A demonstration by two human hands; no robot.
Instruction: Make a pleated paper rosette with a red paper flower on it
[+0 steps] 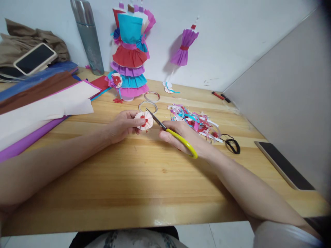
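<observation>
A small round paper rosette, pale pink and pleated with a red middle, is pinched in my left hand. Yellow-handled scissors are in my right hand, whose fingers wrap round the handles. Their dark blades point up and left, with the tips close above the rosette's right edge. I cannot tell whether the blades touch it. Two tape rolls lie just beyond my hands: the nearer tape roll and the farther tape roll.
Paper scraps lie heaped beyond my right hand, near a black cord. A layered paper dress and a smaller purple dress stand behind. Crepe paper sheets, a bottle and a phone fill the left; another phone lies right.
</observation>
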